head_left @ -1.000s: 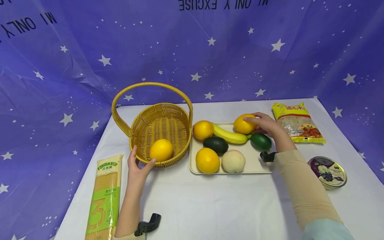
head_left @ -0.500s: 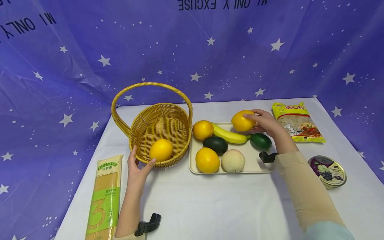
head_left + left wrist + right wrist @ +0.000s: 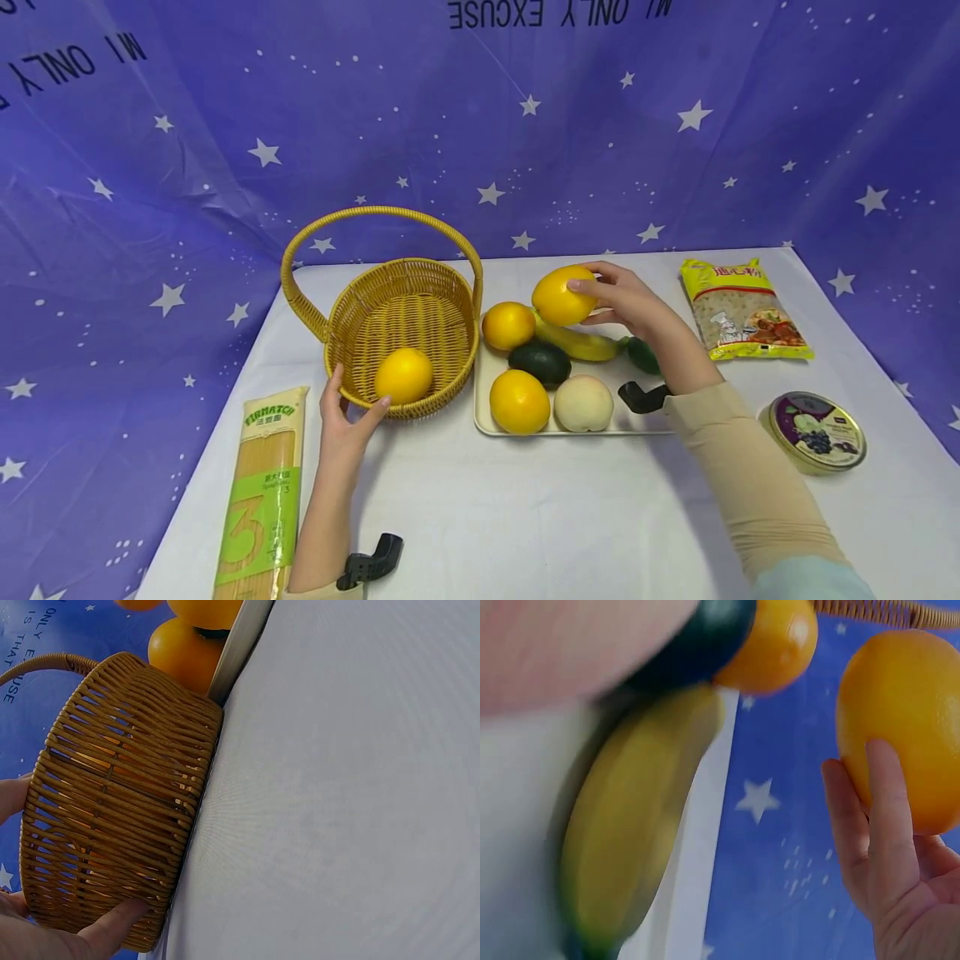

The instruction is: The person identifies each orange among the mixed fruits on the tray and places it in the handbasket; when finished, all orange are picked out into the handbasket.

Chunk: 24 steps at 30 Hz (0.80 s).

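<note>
My right hand (image 3: 626, 300) holds an oval yellow-orange fruit (image 3: 562, 296) above the back of the cream tray (image 3: 630, 423), thumb on the near side. In the right wrist view the fruit (image 3: 904, 727) rests against the fingers, apart from the banana (image 3: 634, 817). My left hand (image 3: 345, 433) grips the near-left side of a wicker basket (image 3: 375, 292); in the left wrist view the thumb (image 3: 120, 922) lies on its outer wall. One orange (image 3: 405, 375) sits inside the basket. On the tray are the banana (image 3: 581, 342), a dark avocado (image 3: 540, 362) and a pale peach (image 3: 583, 403).
Also on the tray are an orange (image 3: 519, 402), a reddish-orange round fruit (image 3: 508, 325) and a green fruit (image 3: 642, 356), partly covered by the right hand. Spaghetti (image 3: 258, 500) lies left, a yellow pasta bag (image 3: 742, 308) and round tin (image 3: 817, 432) right. The basket's handle (image 3: 382, 210) arches up.
My right hand has lifted the oval fruit from the tray's back right and carried it left, over the banana. The left hand and basket have stayed in place.
</note>
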### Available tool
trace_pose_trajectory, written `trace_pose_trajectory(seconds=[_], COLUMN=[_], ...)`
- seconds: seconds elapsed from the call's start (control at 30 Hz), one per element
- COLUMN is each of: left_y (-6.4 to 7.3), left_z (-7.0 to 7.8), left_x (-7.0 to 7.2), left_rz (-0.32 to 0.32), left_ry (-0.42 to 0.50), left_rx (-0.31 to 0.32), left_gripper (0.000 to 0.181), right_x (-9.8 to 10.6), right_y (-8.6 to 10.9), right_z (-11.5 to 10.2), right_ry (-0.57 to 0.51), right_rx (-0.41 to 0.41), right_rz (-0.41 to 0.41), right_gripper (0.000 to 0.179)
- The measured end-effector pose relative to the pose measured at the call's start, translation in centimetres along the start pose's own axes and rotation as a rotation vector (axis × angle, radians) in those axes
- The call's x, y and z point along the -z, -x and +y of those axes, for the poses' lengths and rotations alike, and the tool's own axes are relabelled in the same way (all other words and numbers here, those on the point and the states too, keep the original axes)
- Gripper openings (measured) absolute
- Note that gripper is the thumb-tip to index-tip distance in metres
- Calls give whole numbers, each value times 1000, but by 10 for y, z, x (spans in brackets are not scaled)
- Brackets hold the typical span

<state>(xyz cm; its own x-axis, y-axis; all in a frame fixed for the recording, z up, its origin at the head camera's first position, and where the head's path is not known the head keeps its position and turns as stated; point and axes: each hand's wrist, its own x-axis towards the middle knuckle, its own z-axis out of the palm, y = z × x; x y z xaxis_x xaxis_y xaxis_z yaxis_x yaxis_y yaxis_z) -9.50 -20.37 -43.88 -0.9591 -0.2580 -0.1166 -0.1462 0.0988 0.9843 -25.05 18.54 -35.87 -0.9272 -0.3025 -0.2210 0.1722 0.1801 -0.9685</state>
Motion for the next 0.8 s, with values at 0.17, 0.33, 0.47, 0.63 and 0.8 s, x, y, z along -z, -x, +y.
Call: trace_pose_trajectory(seconds=[0.17,0.33,0.47,0.63,0.8], left_y=[-1,-1,-1,-1,-1], left_z=[-1,-1,-2,-2,-1], left_x=[1,1,1,0,1], left_rz=[-1,2,-2,-5,0], left_ry=[-4,-14,-12,-15,-19], left_rx=[-3,5,8,14,14], left_gripper=[94,94,94,94,93], right_x=[-25,-53,-74,-96,-117], right_y=[2,2,-1,-7,-13], right_z=[-10,-20,-24,-23,-21], right_ry=[11,17,19,6,51], right_rx=[20,35,35,40,59], right_rz=[-63,-106,-154,-224,-285], right_gripper=[58,54,54,53,54])
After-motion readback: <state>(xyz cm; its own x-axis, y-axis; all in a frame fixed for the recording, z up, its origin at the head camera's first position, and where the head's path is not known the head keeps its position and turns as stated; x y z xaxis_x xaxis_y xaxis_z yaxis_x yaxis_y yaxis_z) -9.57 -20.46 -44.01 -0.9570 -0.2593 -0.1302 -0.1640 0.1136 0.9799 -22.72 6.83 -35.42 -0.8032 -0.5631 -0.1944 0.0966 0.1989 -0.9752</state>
